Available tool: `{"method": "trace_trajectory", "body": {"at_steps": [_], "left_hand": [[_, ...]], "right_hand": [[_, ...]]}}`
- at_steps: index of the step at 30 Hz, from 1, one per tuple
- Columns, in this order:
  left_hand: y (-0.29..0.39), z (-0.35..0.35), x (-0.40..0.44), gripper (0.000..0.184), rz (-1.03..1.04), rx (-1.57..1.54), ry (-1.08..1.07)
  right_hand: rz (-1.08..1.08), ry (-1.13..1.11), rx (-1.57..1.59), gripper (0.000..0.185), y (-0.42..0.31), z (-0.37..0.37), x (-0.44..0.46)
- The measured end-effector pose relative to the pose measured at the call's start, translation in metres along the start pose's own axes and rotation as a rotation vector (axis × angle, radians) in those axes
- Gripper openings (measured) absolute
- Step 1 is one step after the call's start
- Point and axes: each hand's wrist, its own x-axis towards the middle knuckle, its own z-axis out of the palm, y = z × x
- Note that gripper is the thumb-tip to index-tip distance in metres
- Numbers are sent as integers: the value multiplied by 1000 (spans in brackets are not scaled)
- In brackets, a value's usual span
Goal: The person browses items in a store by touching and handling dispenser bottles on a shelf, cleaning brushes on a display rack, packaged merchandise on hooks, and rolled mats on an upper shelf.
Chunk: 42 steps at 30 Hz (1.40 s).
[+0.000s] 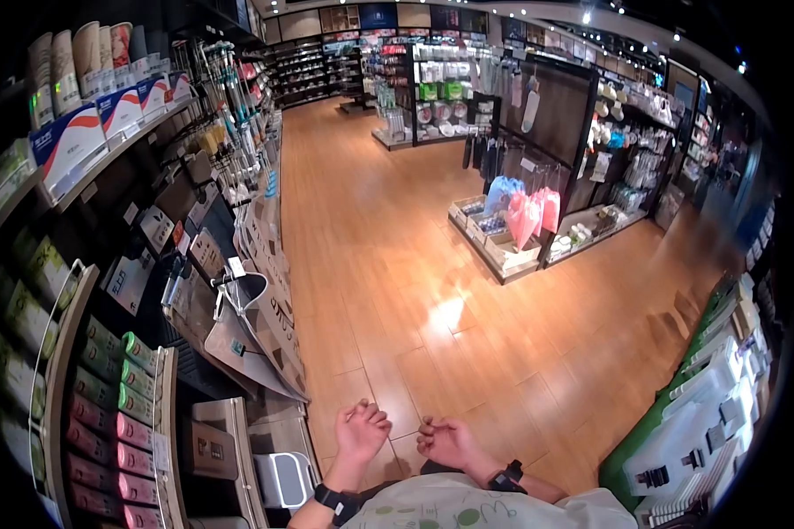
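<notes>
My left hand (363, 432) is held up in front of my body, palm side partly showing, fingers loosely curled in with nothing in them. Beside it, a small gap to the right, my right hand (447, 442) is bent inward, its fingers folded and also holding nothing. A dark band (337, 501) is strapped round my left wrist and another dark band (506, 477) round the right one. Both hands hang over the wooden floor (370, 291), touching no goods. Closest to the left hand is a white bin-like box (284, 480) on the low shelf.
Shelves along the left carry pink and green packs (135, 428), blue-and-white boxes (69, 145) and hanging tools (238, 150). Pink drawstring bags (528, 216) hang on a display stand ahead. White packaged goods (701, 441) stand at lower right. A wooden aisle runs forward between the shelves.
</notes>
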Motion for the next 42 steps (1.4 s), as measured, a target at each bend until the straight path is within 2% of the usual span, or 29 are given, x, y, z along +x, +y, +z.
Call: {"method": "trace_trajectory", "body": {"at_steps": [3,4,7,10,14,16,18,21,27,31,37,40,42], "left_hand": [[-5,-3,38,20,-157,-151,-64],[-6,-7,48,20,-150,-147,-68],[-2,-20,82,22,-137,-280,168],[19,-14,131,20,-70,-265,198],[58,8,218,18,39,-266,85],[66,42,253,17,78,-259,54],[68,66,275,17,122,-256,51],[77,86,303,17,97,-247,-6],[101,44,322,17,214,-358,176],[134,26,334,16,264,-375,304],[199,54,372,17,324,-405,238],[251,50,407,16,286,-385,219],[295,48,431,14,266,-331,215]], "right_hand": [[-77,3,134,13,-30,-7,31],[-113,11,220,13,-44,-5,40],[-153,25,213,14,-89,8,71],[-162,14,214,13,-143,27,105],[-164,26,244,11,-227,38,170],[-130,13,228,11,-265,62,200],[-106,-25,105,10,-293,89,223],[-78,-14,56,9,-325,109,264],[95,46,69,9,-332,127,324],[108,128,96,9,-336,111,366],[163,236,16,9,-351,144,421],[99,231,-3,10,-358,160,469],[-13,231,101,11,-361,170,508]]}}
